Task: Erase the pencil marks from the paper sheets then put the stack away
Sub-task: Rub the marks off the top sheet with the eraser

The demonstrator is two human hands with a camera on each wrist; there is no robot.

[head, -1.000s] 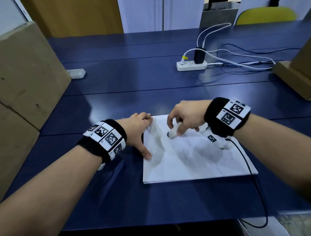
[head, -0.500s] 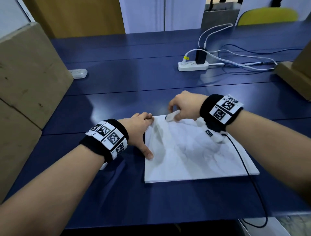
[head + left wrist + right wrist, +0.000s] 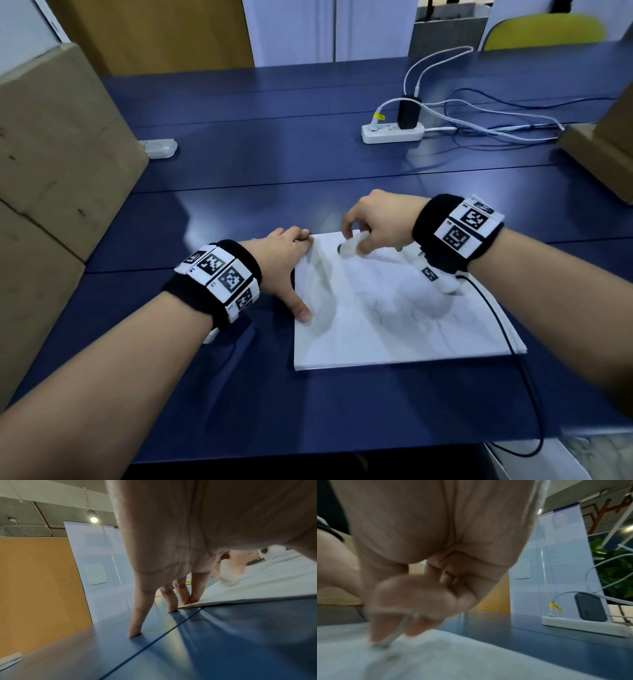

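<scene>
A stack of white paper sheets (image 3: 394, 318) with faint pencil lines lies on the blue table (image 3: 274, 178). My right hand (image 3: 373, 222) pinches a white eraser (image 3: 349, 247) and presses it on the sheet near the far edge; the same hand (image 3: 412, 601) and eraser (image 3: 392, 635) are blurred in the right wrist view. My left hand (image 3: 287, 263) rests spread at the stack's left edge, thumb on the paper, fingertips (image 3: 192, 599) at the far corner. The stack's edge (image 3: 240, 599) shows in the left wrist view.
Cardboard boxes stand at the left (image 3: 51, 178) and far right (image 3: 603, 150). A white power strip (image 3: 394, 133) with a black charger and cables lies at the back. A small white device (image 3: 159, 148) lies at back left. A black cable (image 3: 513, 359) runs from my right wrist.
My right hand with the eraser moved from the sheet's middle to the far edge, then came slightly back toward me. My left hand stayed put.
</scene>
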